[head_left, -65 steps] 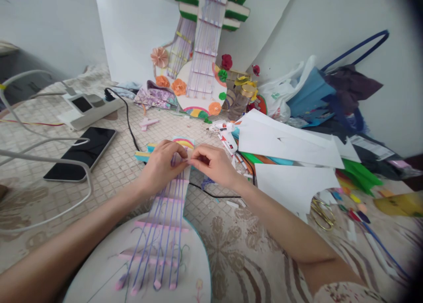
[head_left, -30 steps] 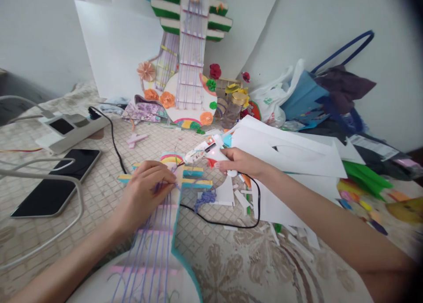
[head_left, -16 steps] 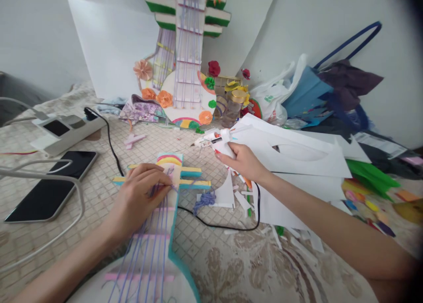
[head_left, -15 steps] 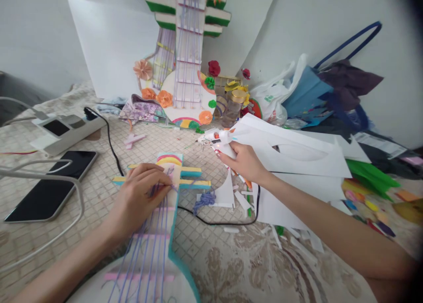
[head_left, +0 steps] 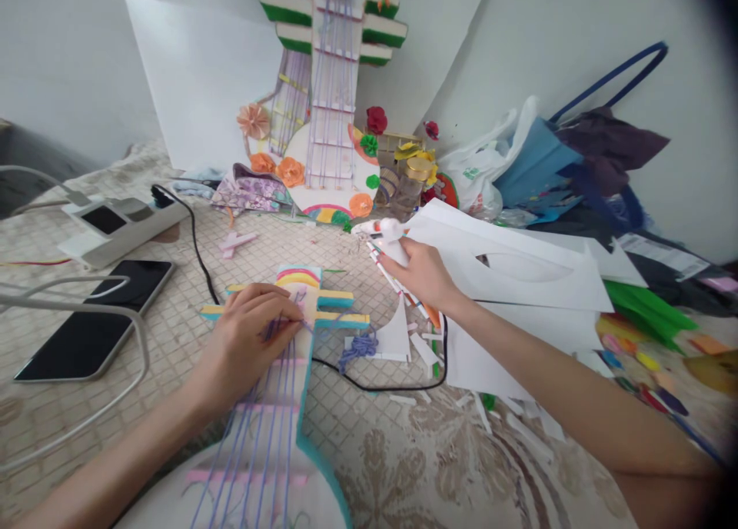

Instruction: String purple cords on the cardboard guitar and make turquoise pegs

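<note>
A handmade toy guitar (head_left: 270, 421) with a turquoise edge and purple yarn strings lies in front of me. Over its neck, just below the rainbow-painted head, my left hand (head_left: 254, 337) is closed in a pinch on a strand of purple yarn (head_left: 305, 326). The loose end of that yarn runs right to a small tangled bundle (head_left: 358, 347). Farther off, my right hand (head_left: 423, 275) is wrapped round a white hot glue gun (head_left: 395, 244), its nozzle pointing left above the table. The grip is partly hidden by my fingers.
Behind stands a decorated toy guitar (head_left: 331, 129) with paper flowers. White sheets (head_left: 507, 267) and paper scraps (head_left: 423, 352) spread to the right, bags (head_left: 530, 160) beyond. A phone (head_left: 95, 321), power strip (head_left: 121, 225) and cables lie left. The glue gun's black cord (head_left: 380, 389) crosses the table.
The glue gun in my right hand has turned and lowered slightly. My left hand keeps its pinch at the neck. The whole view has shifted a little.
</note>
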### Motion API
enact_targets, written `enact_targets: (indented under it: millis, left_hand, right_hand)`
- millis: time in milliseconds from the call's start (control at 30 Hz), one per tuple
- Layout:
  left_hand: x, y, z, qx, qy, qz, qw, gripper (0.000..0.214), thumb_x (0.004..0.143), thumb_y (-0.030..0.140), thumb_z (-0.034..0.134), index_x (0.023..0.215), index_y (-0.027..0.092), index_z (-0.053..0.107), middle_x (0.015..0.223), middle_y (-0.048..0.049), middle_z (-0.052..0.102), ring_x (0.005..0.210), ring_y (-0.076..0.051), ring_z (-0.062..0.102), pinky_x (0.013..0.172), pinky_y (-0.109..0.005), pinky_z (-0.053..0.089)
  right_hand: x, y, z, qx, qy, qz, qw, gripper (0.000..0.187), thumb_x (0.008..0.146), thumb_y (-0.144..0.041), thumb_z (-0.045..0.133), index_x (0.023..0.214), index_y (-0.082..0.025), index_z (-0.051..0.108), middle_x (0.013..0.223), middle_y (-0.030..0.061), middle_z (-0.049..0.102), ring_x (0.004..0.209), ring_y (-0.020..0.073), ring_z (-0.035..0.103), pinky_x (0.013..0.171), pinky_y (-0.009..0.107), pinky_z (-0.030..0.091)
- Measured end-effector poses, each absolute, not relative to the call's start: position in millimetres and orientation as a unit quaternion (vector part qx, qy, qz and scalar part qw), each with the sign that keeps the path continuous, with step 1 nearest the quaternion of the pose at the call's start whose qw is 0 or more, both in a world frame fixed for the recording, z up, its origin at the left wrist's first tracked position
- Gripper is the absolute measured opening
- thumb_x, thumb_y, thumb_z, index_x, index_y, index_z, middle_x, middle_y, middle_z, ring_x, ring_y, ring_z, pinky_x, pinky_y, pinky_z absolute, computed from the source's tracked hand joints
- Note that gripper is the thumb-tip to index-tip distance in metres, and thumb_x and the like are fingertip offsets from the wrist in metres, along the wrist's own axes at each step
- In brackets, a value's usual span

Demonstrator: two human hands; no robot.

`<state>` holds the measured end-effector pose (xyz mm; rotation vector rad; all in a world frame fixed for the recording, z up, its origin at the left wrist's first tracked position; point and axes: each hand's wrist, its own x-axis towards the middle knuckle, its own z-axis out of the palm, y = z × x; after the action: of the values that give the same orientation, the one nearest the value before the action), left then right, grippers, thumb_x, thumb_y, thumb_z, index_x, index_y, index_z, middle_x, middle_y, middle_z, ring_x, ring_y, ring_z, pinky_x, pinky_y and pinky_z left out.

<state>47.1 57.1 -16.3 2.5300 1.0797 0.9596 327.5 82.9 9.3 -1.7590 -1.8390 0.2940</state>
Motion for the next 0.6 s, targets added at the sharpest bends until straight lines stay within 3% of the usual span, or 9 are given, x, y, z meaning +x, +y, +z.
enact_targets:
  millis: [100,233,600]
  left_hand:
    - [47.5,57.1,-15.9,0.862,0.369,0.330,0.111,0.008,0.086,0.023,0.056,0.083,0.021,0.063,0.089,-0.0033,0.065,0.096,-0.022,0.057,0.084,-0.040,0.045]
    - [48.3,56.8,-14.5,0.865,0.363,0.329,0.111,0.008,0.086,0.024,0.056,0.081,0.021,0.062,0.087,-0.0025,0.066,0.094,-0.022,0.057,0.083,-0.040,0.045]
    - [48.4,56.5,-13.0,0.864,0.368,0.326,0.109,0.010,0.087,0.025,0.055,0.081,0.021,0.062,0.088,-0.0024,0.066,0.095,-0.022,0.057,0.084,-0.039,0.045]
  right_hand:
    - [332.3,85.6,13.0,-0.617,-0.639,0.311,0.337,0.024,0.079,-0.038,0.059,0.069,-0.017,0.055,0.062,-0.0003,0.056,0.060,0.0140,0.051,0.057,0.025,0.037]
    - [331.8,76.2,15.8,-0.516,-0.605,0.516,0.321,0.031,0.077,-0.043,0.064,0.064,-0.017,0.052,0.055,-0.0039,0.049,0.052,0.0095,0.045,0.050,0.023,0.035]
    - [317.4,54.8,18.9,-0.503,-0.616,0.561,0.230,0.032,0.078,-0.045,0.065,0.070,-0.016,0.053,0.059,-0.0046,0.046,0.055,0.0085,0.042,0.049,0.021,0.030]
